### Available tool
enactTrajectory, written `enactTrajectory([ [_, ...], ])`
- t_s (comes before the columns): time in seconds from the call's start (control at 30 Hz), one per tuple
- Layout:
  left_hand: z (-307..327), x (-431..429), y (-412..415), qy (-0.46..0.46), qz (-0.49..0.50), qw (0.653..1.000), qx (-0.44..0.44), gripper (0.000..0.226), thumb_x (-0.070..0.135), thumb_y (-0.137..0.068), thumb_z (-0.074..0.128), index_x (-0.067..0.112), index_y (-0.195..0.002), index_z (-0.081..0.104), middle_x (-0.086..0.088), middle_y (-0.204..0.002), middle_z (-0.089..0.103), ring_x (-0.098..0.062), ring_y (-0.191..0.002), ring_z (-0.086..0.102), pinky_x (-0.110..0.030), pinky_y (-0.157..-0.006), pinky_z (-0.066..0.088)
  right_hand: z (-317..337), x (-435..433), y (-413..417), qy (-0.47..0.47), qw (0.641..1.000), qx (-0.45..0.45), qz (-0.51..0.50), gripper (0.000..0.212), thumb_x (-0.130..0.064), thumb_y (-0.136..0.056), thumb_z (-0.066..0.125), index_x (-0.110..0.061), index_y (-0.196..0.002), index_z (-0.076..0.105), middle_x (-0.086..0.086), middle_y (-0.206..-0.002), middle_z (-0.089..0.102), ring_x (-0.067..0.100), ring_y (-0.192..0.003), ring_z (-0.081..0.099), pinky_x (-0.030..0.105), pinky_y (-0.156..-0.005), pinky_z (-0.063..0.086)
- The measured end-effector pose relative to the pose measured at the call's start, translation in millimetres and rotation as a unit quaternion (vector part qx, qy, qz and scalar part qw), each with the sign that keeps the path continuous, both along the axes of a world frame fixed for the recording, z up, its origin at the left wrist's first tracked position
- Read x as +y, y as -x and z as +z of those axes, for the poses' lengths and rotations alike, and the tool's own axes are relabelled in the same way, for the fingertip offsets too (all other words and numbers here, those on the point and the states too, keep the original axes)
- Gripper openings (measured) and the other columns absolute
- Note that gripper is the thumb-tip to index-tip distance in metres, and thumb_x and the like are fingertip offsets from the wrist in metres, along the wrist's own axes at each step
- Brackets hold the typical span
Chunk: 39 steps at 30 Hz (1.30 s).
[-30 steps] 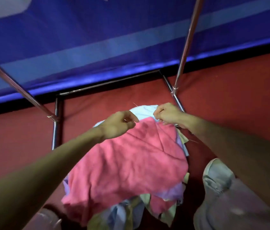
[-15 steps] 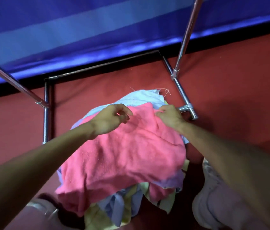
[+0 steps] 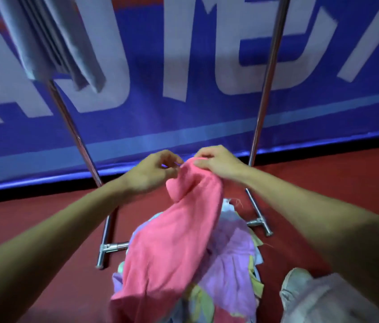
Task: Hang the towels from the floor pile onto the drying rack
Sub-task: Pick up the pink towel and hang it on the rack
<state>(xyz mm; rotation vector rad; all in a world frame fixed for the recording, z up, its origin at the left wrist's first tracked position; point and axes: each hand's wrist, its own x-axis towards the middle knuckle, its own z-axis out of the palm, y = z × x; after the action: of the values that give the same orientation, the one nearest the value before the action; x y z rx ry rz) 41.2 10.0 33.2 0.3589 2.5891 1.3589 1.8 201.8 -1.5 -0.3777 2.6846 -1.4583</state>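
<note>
Above the mixed-colour floor pile of towels (image 3: 232,257), left hand (image 3: 153,173) & right hand (image 3: 218,162) each pinch the top edge of a pink terry towel (image 3: 172,252), half lifted. Prob. light, limp, grippy; best held by corners for the chrome drying rack (image 3: 268,78).

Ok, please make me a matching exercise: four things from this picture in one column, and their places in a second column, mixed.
1 pink towel
2 purple towel
3 grey cloth
4 shoe

A hanging on the rack, top left
B on the floor, bottom right
C gripped by left hand and right hand
D lying in the pile

Pairs: 1-C, 2-D, 3-A, 4-B
</note>
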Motion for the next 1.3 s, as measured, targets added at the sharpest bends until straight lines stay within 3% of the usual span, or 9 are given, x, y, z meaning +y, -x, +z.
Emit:
enactTrajectory([
  [0.23, 42.7, -17.5, -39.2, -0.062, 0.137, 0.972, 0.182, 0.032, 0.001, -0.09, 0.052, 0.017, -0.117, 0.059, 0.008, -0.116, 0.061, -0.004, -0.1, 0.059, -0.007, -0.08, 0.042, 92.8, -22.8, -44.3, 0.069, 0.993, 0.08, 0.052, 0.011, -0.01, -0.092, 0.06, -0.015, -0.088, 0.069, -0.003, -0.088, 0.066, 0.002, -0.079, 0.054, 0.012, -0.072, 0.041],
  [0.33, 52.1, -22.8, -42.2, -0.025, 0.156, 0.961, 0.227, 0.032, 0.003, -0.092, 0.048, 0.019, -0.117, 0.062, 0.009, -0.115, 0.062, -0.005, -0.104, 0.057, -0.014, -0.085, 0.04, 84.2, -28.1, -53.6, 0.116, 0.99, 0.077, 0.036, 0.01, -0.011, -0.093, 0.059, -0.01, -0.089, 0.068, -0.003, -0.087, 0.065, 0.003, -0.081, 0.054, 0.019, -0.077, 0.042],
  [0.47, 49.6, -27.0, -37.1, -0.021, 0.189, 0.976, 0.102, 0.029, 0.024, -0.1, 0.043, 0.019, -0.124, 0.059, 0.003, -0.121, 0.062, -0.013, -0.112, 0.056, -0.029, -0.095, 0.041, 82.5, -39.9, -55.6, 0.124, 0.986, 0.099, 0.046, 0.011, -0.01, -0.093, 0.058, -0.013, -0.089, 0.068, -0.004, -0.088, 0.067, 0.004, -0.082, 0.057, 0.024, -0.081, 0.044],
  [0.57, 47.3, -27.1, -38.0, -0.18, 0.207, 0.96, -0.055, 0.039, 0.038, -0.103, 0.037, 0.013, -0.123, 0.058, -0.009, -0.116, 0.067, -0.025, -0.112, 0.06, -0.043, -0.104, 0.042, 85.2, -37.5, -58.7, 0.154, 0.978, 0.124, 0.063, 0.017, -0.007, -0.093, 0.059, -0.021, -0.086, 0.066, -0.008, -0.085, 0.067, 0.001, -0.081, 0.058, 0.021, -0.082, 0.044],
  [0.7, 43.6, -27.6, -37.4, -0.152, 0.207, 0.962, -0.093, 0.05, 0.048, -0.102, 0.033, 0.009, -0.109, 0.064, -0.009, -0.095, 0.066, -0.027, -0.093, 0.061, -0.044, -0.099, 0.046, 85.0, -27.0, -68.4, 0.178, 0.972, 0.139, 0.072, 0.018, -0.001, -0.092, 0.059, -0.018, -0.089, 0.066, -0.007, -0.085, 0.067, -0.001, -0.08, 0.06, 0.017, -0.08, 0.044],
  [0.83, 40.9, -16.9, -46.3, -0.188, 0.149, 0.953, -0.185, 0.04, 0.045, -0.098, 0.045, 0.012, -0.086, 0.064, -0.005, -0.075, 0.062, -0.022, -0.071, 0.058, -0.034, -0.075, 0.05, 86.9, -20.0, -74.6, 0.164, 0.973, 0.146, 0.068, 0.013, 0.002, -0.091, 0.06, -0.009, -0.092, 0.068, -0.006, -0.083, 0.067, -0.003, -0.076, 0.06, 0.013, -0.076, 0.044],
  [1.0, 47.3, -6.0, -49.4, -0.33, 0.201, 0.92, -0.069, 0.023, 0.032, -0.09, 0.064, 0.01, -0.093, 0.065, -0.013, -0.087, 0.062, -0.024, -0.08, 0.055, -0.033, -0.071, 0.047, 78.8, -15.7, -73.7, 0.077, 0.987, 0.128, 0.063, 0.013, 0.002, -0.088, 0.062, -0.007, -0.091, 0.071, -0.005, -0.081, 0.067, 0.004, -0.076, 0.06, 0.017, -0.074, 0.046],
  [1.13, 55.2, -12.4, -50.9, -0.31, 0.258, 0.915, 0.018, 0.026, 0.041, -0.085, 0.069, 0.019, -0.078, 0.057, -0.006, -0.074, 0.048, -0.019, -0.069, 0.042, -0.03, -0.061, 0.034, 70.0, -19.2, -75.4, -0.006, 0.991, 0.101, 0.086, 0.011, -0.004, -0.084, 0.07, -0.013, -0.088, 0.073, -0.005, -0.078, 0.07, 0.005, -0.069, 0.059, 0.023, -0.071, 0.046],
  [1.3, 63.5, -18.8, -64.4, -0.251, 0.179, 0.942, 0.136, 0.022, 0.03, -0.091, 0.063, 0.013, -0.077, 0.062, -0.008, -0.076, 0.06, -0.016, -0.069, 0.053, -0.031, -0.063, 0.043, 78.6, -30.9, -88.8, 0.134, 0.984, -0.026, 0.118, 0.008, 0.002, -0.089, 0.064, -0.003, -0.094, 0.066, 0.009, -0.075, 0.063, 0.016, -0.061, 0.064, 0.027, -0.063, 0.054],
])
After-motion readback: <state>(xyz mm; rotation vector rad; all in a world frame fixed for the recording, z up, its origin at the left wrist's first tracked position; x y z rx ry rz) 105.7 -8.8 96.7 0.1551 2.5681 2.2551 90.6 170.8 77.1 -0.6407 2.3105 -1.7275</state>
